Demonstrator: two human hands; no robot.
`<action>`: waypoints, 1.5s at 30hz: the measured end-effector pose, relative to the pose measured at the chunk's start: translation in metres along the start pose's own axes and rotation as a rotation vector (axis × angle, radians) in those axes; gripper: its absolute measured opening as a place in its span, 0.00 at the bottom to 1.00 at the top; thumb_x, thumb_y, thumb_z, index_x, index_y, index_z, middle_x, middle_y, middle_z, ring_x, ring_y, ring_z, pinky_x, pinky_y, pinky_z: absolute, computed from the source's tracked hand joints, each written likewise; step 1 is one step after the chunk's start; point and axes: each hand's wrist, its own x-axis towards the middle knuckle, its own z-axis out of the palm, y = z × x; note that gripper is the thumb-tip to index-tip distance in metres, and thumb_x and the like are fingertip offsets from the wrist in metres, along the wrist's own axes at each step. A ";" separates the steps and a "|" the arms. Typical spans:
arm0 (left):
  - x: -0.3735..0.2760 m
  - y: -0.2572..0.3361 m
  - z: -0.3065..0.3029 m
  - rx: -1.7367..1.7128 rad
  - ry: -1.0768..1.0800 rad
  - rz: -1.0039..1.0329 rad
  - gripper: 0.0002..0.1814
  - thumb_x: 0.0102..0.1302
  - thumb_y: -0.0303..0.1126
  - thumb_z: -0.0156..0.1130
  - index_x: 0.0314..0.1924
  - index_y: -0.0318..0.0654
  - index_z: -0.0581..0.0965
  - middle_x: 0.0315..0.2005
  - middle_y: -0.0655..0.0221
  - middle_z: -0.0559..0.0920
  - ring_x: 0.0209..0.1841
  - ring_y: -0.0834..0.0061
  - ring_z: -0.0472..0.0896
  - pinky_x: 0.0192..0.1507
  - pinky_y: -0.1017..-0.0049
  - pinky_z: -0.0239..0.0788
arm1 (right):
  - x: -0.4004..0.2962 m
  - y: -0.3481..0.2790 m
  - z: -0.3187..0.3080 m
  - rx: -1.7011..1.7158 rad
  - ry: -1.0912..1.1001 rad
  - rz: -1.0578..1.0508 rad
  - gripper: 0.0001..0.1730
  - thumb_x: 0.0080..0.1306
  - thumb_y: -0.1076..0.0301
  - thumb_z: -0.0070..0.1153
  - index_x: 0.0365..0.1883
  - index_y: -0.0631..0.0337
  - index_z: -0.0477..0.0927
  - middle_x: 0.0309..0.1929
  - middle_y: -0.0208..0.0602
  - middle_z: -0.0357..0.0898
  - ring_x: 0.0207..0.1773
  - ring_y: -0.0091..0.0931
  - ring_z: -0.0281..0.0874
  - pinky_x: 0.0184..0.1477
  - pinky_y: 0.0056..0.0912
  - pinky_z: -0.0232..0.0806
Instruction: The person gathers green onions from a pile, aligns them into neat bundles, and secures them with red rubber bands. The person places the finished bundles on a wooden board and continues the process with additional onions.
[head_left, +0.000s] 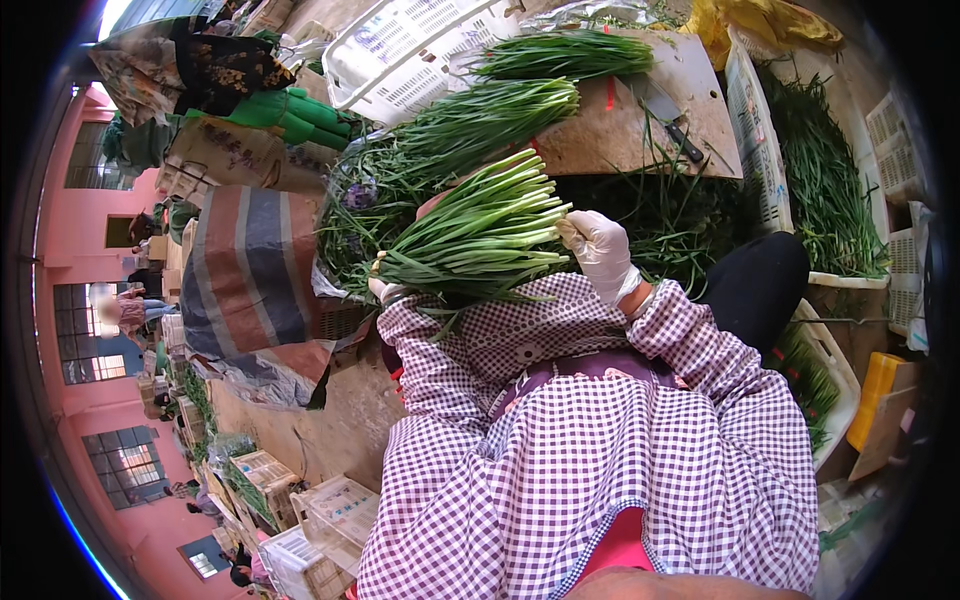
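My left hand, mostly hidden by leaves, is closed around a loose bunch of Chinese chives, with the pale stem ends fanned out to the right. At those ends is my right hand in a white glove, its fingers curled by the stem tips; whether it pinches a stem is unclear. Beyond the bunch, another pile of chives lies partly on a wooden board. A tied-looking bundle of chives rests at the board's far edge, close to a knife with a black handle.
White plastic crates stand beyond the board and at the right, where one holds chives. Loose leaves lie below the board. A striped woven sack is at my left. Another person is in the far left background.
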 end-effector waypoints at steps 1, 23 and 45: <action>-0.001 0.003 0.001 -0.054 -0.003 0.011 0.15 0.68 0.41 0.47 0.35 0.41 0.79 0.37 0.65 0.83 0.41 0.65 0.79 0.51 0.63 0.71 | 0.000 0.000 0.003 0.107 0.058 -0.006 0.10 0.72 0.66 0.57 0.39 0.65 0.81 0.28 0.31 0.77 0.31 0.20 0.73 0.35 0.23 0.67; -0.036 0.023 0.054 -0.642 -0.108 0.098 0.10 0.63 0.35 0.50 0.27 0.39 0.71 0.26 0.67 0.76 0.31 0.68 0.74 0.45 0.66 0.68 | -0.014 -0.004 0.017 0.845 -0.218 0.795 0.15 0.63 0.76 0.65 0.49 0.65 0.83 0.46 0.34 0.85 0.48 0.20 0.81 0.55 0.25 0.72; -0.021 0.026 0.062 -0.459 0.067 0.074 0.12 0.67 0.39 0.46 0.25 0.46 0.69 0.25 0.68 0.77 0.30 0.66 0.74 0.41 0.64 0.69 | -0.022 -0.012 -0.053 0.226 -0.341 0.526 0.13 0.65 0.67 0.67 0.45 0.64 0.84 0.38 0.31 0.85 0.40 0.17 0.79 0.45 0.23 0.73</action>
